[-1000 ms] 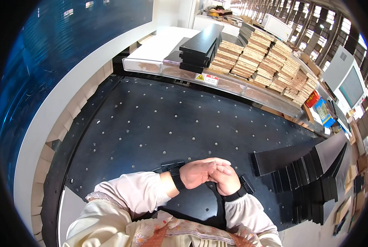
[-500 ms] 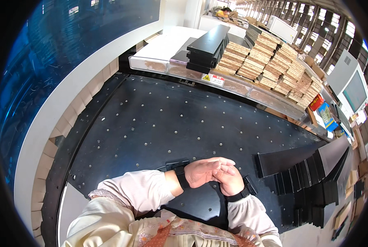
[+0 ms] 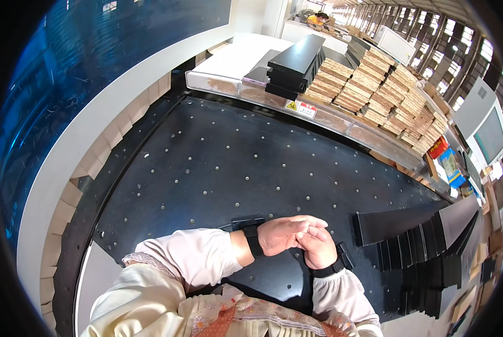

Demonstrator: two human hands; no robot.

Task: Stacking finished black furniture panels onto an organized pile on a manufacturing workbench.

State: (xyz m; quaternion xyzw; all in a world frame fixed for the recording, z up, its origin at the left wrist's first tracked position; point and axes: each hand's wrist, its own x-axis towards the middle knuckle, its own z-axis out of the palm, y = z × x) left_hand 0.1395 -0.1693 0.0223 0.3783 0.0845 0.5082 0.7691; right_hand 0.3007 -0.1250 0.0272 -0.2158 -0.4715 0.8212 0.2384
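Note:
My two hands meet in front of me above the black table, one laid against the other. My left hand (image 3: 279, 235) reaches across with its fingers stretched out over the fingertips of my right hand (image 3: 320, 253). The right fingers point up and left into the left palm, and their tips are partly hidden there. No object shows in either hand. A black strap with a small device (image 3: 250, 224) circles the left wrist, and a similar black band (image 3: 341, 261) is on the right one.
Dark panels (image 3: 414, 241) stand stacked at the table's right. Beyond the studded black table (image 3: 229, 151), a ledge carries black boards (image 3: 296, 59) and chipboard stacks (image 3: 375, 84). A monitor (image 3: 487, 129) stands far right; a blue machine cover (image 3: 94, 73) is left. A person (image 3: 318, 19) is far back.
The view has turned slightly, so the table and stacks sit a little farther right and lower. My hands stay together in nearly the same pose.

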